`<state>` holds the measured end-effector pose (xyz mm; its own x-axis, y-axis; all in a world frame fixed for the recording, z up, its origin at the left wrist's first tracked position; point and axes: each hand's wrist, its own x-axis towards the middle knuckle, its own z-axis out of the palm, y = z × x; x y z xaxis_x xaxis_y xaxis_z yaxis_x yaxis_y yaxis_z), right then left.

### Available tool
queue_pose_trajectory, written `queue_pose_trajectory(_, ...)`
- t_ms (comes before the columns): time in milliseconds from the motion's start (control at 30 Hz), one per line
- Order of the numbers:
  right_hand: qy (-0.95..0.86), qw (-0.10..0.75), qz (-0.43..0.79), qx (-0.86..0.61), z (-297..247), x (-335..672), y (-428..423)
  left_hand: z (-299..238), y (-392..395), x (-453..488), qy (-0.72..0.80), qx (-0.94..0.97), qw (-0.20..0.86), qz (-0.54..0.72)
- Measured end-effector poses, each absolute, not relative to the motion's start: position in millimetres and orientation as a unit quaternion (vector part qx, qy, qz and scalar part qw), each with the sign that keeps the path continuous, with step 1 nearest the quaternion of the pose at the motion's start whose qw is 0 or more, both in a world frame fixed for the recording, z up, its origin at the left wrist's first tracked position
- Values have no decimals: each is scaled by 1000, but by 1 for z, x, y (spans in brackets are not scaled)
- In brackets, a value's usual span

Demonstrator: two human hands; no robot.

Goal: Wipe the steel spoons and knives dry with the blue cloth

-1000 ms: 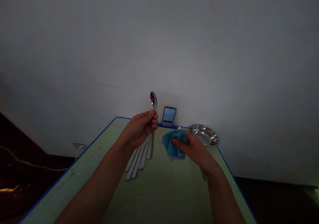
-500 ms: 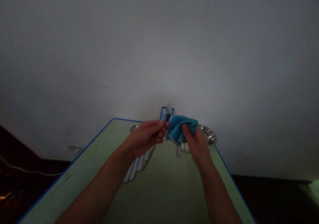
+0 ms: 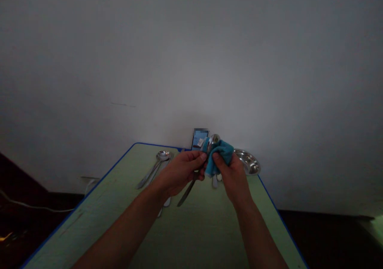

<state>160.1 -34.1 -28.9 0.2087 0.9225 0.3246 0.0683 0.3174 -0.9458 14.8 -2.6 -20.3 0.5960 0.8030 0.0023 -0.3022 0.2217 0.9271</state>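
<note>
My left hand (image 3: 182,172) is closed round the handle of a metal spoon (image 3: 191,186), whose bowl points up and away near the phone. My right hand (image 3: 231,174) pinches a blue cloth (image 3: 220,154) wrapped against the spoon's bowl. Both hands meet above the far middle of the green table (image 3: 194,229). Most of the bowl is hidden by the cloth.
Other spoons (image 3: 155,166) lie on the table to the left of my hands, and more cutlery handles show under my hands. A steel bowl (image 3: 249,163) sits at the far right corner. A phone (image 3: 199,139) leans against the white wall.
The left hand brought the raised spoon down and right to the cloth. The right hand lifted the cloth off the table and closed it over the spoon's bowl.
</note>
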Motion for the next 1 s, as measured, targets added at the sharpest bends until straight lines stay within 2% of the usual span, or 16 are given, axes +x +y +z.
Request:
queue_pose_trajectory(267, -450, 678, 405, -416, -32, 157, -32, -23, -4, 18, 264, 531, 715, 369)
queue_pose_trajectory(533, -438, 694, 389, -419, -30, 160, -33, -22, -8, 18, 254, 578, 683, 368)
queue_pose_trajectory(833, -425, 697, 390, -425, -29, 160, -34, -19, -8, 11, 296, 748, 485, 342)
queue_pose_trajectory(1000, -425, 692, 392, -433, -29, 160, -35, -18, -8, 6, 285, 792, 426, 333)
